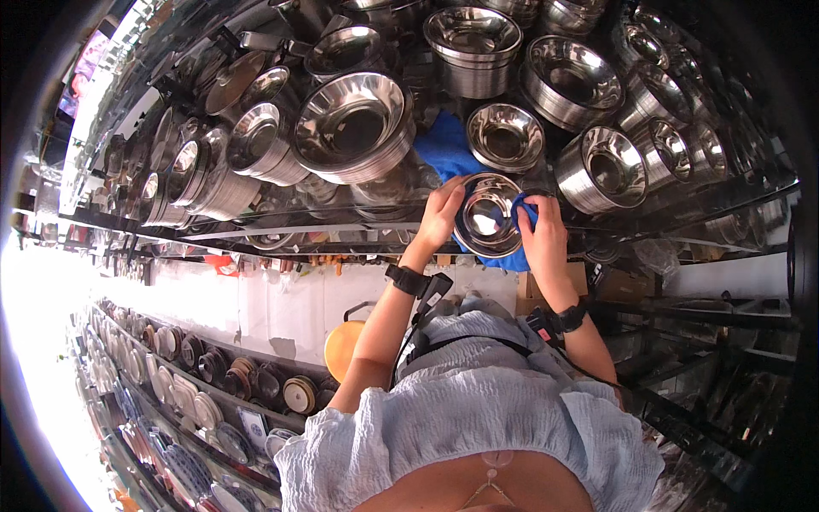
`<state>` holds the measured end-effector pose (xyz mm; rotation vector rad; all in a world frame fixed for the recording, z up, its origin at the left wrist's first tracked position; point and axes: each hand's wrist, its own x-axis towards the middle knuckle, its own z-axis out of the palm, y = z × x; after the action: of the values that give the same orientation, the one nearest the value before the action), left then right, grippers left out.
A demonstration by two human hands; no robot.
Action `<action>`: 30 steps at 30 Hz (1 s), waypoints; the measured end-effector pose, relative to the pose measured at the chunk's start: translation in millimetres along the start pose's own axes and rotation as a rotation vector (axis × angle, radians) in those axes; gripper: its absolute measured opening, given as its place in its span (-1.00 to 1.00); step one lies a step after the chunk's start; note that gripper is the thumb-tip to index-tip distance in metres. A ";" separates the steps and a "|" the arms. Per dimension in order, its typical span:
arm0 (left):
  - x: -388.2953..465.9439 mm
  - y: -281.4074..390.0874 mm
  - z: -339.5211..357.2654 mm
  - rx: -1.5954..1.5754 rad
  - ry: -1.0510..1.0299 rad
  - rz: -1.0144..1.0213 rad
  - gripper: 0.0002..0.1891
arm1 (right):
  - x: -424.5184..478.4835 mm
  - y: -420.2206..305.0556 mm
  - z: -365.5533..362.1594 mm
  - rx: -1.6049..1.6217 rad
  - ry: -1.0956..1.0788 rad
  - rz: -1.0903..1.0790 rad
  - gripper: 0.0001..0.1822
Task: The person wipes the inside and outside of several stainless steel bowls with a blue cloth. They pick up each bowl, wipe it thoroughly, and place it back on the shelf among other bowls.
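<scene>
A shiny stainless steel bowl (487, 217) is held between my two hands over the front edge of the glass shelf. My left hand (441, 211) grips its left rim. On the opposite side my right hand (544, 230) pinches a bunched part of a blue cloth (445, 144) against the right rim. More of the cloth lies behind the bowl and hangs below it. Just beyond stands another small steel bowl (505, 137), apart from my fingers.
Stacks of large steel bowls (352, 128) stand to the left, with more steel bowls (601, 169) at the right. A yellow round stool (343, 349) is beside my left arm. Lower left, shelves hold many plates (185, 397). A cardboard box (617, 291) sits under the shelf.
</scene>
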<state>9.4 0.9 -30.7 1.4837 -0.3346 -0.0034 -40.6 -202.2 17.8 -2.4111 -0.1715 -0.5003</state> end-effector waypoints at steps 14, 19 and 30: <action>2.4 18.8 0.1 0.148 -0.115 0.050 -0.52 | 12.1 35.8 5.1 0.278 -0.014 0.048 -0.73; -3.9 55.4 -3.2 0.021 -0.270 0.023 -0.13 | 14.0 6.7 -20.4 0.277 0.172 -0.116 -0.75; -9.9 76.4 -17.3 -0.109 -0.384 -0.151 -0.09 | 16.7 6.8 -21.6 0.311 0.197 -0.390 -0.73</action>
<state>-11.6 27.1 40.7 1.3933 -0.5220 -0.4248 -30.3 -221.3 35.8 -2.0142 -0.5944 -0.8176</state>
